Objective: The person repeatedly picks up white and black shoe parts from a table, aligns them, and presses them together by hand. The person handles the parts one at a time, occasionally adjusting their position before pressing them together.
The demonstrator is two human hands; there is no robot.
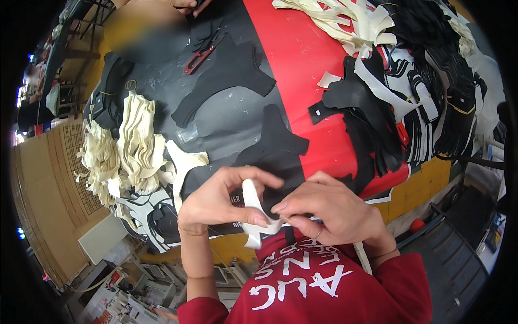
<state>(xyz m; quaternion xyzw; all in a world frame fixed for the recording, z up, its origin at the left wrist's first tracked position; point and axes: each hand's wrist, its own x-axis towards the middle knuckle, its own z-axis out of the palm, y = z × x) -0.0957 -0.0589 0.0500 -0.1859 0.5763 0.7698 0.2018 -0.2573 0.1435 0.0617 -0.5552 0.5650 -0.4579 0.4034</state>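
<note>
White cut strip (pixel 252 208) sits pinched between both hands at the near edge of the table (pixel 307 65). Left hand (pixel 216 202) grasps its upper part; right hand (pixel 329 210) pinches its lower end. Black fabric piece (pixel 278 146) lies just beyond; cream stack (pixel 132 143) left.
</note>
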